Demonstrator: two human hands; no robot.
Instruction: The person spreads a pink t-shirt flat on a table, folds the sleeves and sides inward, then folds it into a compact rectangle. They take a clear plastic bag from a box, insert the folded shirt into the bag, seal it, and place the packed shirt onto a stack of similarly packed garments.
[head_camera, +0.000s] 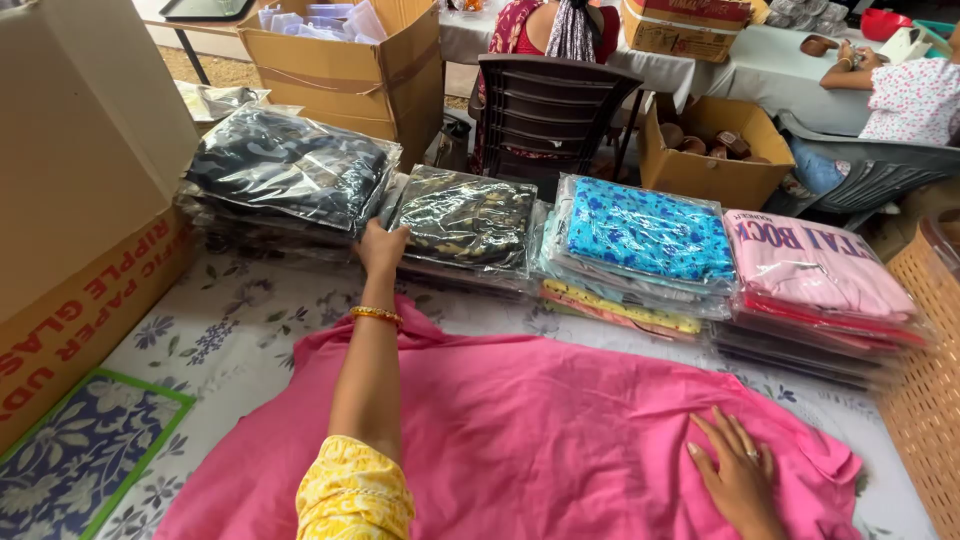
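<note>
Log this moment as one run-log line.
left hand: touching dark bagged garment stack | right hand: flat on pink cloth | table: floral cover

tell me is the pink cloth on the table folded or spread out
Spread out. The pink cloth lies open across the table, the right hand flat on it, the left hand at the packed stacks behind.

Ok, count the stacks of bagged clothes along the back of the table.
4. Dark stack far left; camouflage-print stack by the left hand; blue floral stack right of centre; pink-topped stack far right. More may lie hidden behind the big box.
</note>
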